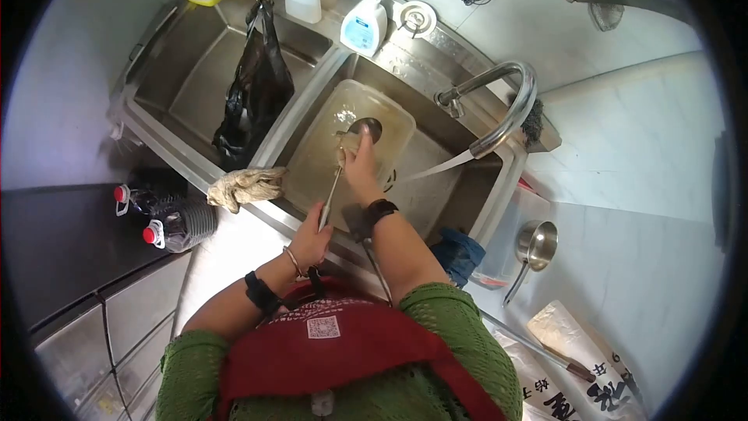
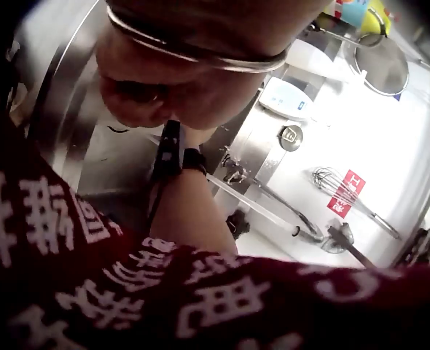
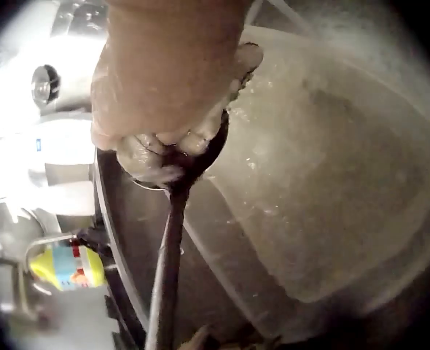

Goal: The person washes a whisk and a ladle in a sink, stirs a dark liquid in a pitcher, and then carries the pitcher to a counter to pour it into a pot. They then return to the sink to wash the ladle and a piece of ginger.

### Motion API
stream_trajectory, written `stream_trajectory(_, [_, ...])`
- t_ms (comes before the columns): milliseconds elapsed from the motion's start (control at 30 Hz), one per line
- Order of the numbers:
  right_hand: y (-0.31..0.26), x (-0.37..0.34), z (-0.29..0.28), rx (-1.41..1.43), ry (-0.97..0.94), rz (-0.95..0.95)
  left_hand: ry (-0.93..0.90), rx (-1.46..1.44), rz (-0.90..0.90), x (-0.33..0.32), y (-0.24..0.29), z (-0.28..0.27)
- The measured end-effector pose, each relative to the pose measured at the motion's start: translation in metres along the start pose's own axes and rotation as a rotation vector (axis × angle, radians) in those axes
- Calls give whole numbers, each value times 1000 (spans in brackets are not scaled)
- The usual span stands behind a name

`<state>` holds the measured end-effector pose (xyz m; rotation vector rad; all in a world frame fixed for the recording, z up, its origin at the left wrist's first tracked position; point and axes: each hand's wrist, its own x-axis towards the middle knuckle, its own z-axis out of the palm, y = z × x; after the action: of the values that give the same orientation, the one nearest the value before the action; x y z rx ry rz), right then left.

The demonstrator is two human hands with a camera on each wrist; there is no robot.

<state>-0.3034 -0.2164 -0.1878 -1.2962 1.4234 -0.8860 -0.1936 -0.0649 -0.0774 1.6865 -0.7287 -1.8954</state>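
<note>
My left hand (image 1: 310, 242) grips the handle of a metal ladle (image 1: 330, 196) over the right sink basin. The ladle's dark round bowl lies over a translucent plastic tub (image 1: 400, 117) of cloudy water. Into that bowl my right hand (image 1: 361, 168) presses a wet, pale, crumpled cloth (image 3: 143, 157), bunched under its curled fingers. In the right wrist view the ladle handle (image 3: 168, 270) runs down from the bowl. The left wrist view shows the back of my left hand (image 2: 171, 87), with its grip on the handle mostly hidden.
Water pours from the right tap (image 1: 499, 136) into the basin beside the tub. A beige glove or rag (image 1: 248, 187) lies on the sink's front rim. A black bag (image 1: 257, 86) hangs from the left tap. Bottles (image 1: 365, 25) stand behind; a small pot (image 1: 538, 245) is at right.
</note>
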Motion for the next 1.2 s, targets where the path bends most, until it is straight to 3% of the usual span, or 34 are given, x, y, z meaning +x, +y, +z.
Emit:
stream_trajectory(67, [-20, 1, -9, -479, 113, -310, -21, -83, -26, -4, 4, 0])
stream_trajectory(200, [-24, 13, -29, -646, 94, -260, -81, -237, -134, -22, 10, -4])
stream_trajectory(267, [-24, 12, -39, -902, -88, -542, -54, -164, -160, -31, 19, -2])
stream_trajectory(300, [-22, 12, -40, -903, -90, -542, -30, -93, -187, -34, 20, 1])
stream_trajectory(400, [-19, 14, -36, -926, -96, -452, -59, -122, -156, -30, 6, 6])
stream_trajectory(467, [-19, 10, -19, -533, 301, -75, -90, -160, -167, -24, 4, 11])
stream_trajectory(500, [-11, 16, -11, -534, 304, -75, -120, -196, -182, -22, 4, 14])
stream_trajectory(567, [6, 32, 3, 117, 572, 459, -98, -142, -168, -23, 3, 18])
stream_trajectory(600, [9, 31, 4, 121, 578, 461, -74, -88, -152, -24, 4, 18])
stream_trajectory(667, [-15, 20, 1, 473, 510, 334, -92, -43, -159, -28, 8, 13])
stream_trajectory(700, [-28, 16, -4, 476, 510, 332, -105, -4, -164, -28, 10, 10])
stream_trajectory(767, [-45, 7, -15, -248, 140, 215, -101, -21, -173, -32, 4, 8])
stream_trajectory(800, [-43, 6, -16, -244, 145, 214, -99, -40, -178, -33, 3, 6])
stream_trajectory(867, [-35, 3, -20, -646, -52, -369, -122, -74, -178, -39, 1, -1])
stream_trajectory(900, [-31, 5, -27, -648, -50, -369, -142, -113, -182, -41, 0, -6])
stream_trajectory(933, [-29, 7, -36, -751, -192, -588, -143, -113, -183, -41, -8, -11])
stream_trajectory(967, [-26, 7, -42, -847, -338, -807, -129, -27, -76, -38, -17, -16])
stream_trajectory(1000, [-24, 7, -44, -848, -338, -803, -115, 60, 32, -37, -24, -19])
stream_trajectory(1033, [-22, 6, -46, -921, -458, -915, -118, 60, 31, -39, -23, -21])
stream_trajectory(1067, [-20, 6, -48, -992, -581, -1024, -86, 165, -48, -42, -21, -22])
stream_trajectory(1133, [-17, 1, -48, -1116, -618, -1033, -53, 271, -128, -41, -28, -26])
stream_trajectory(1200, [3, -4, -39, -1237, -654, -1038, -9, 326, 86, -29, -53, -33])
